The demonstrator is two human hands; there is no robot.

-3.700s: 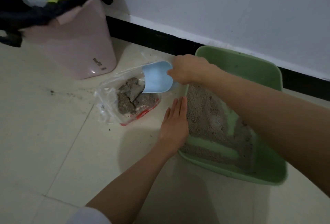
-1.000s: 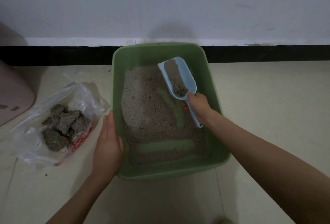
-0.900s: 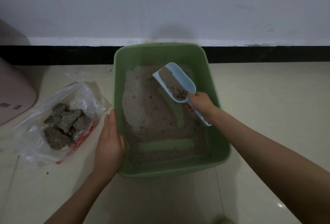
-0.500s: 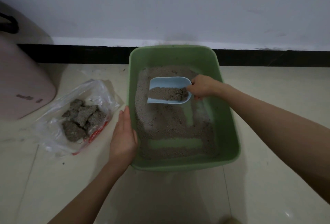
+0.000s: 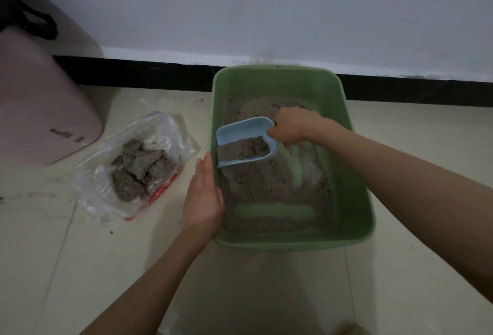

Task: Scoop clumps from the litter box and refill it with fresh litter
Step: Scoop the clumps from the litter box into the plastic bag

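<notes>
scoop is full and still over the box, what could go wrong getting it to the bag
The scoop is loaded to its open front lip, so litter may spill on the floor crossing the box rim. The bag lies slumped and unheld, so clumps could miss its mouth. The left hand sits under the path.

The litter box [image 5: 357,163] sits right of centre on the floor [image 5: 80,268], its far end against the wall [image 5: 266,9]. A scoop [image 5: 240,131] holding litter is in its upper left part. A bag of clumps [image 5: 138,169] lies left of it, a bin [image 5: 40,110] at far left.
</notes>
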